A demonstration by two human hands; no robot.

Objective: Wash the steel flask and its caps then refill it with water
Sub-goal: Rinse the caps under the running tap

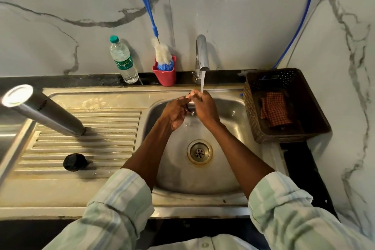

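Observation:
The tall steel flask [43, 110] stands on the ribbed drainboard at the left. A black inner cap [74, 162] lies on the drainboard nearer to me. Over the sink basin [229, 113], my left hand [176, 112] and my right hand [204, 106] together hold a small steel cap [190, 106], with fingers curled around it. Most of the cap is hidden by my fingers. Water runs from the tap [202, 55] onto my right hand and the cap.
A plastic water bottle [122, 62] and a red cup [164, 73] holding a blue bottle brush [150, 18] stand against the wall. A brown basket [284, 105] with a checked cloth sits right of the basin. The drain [199, 152] lies below my hands.

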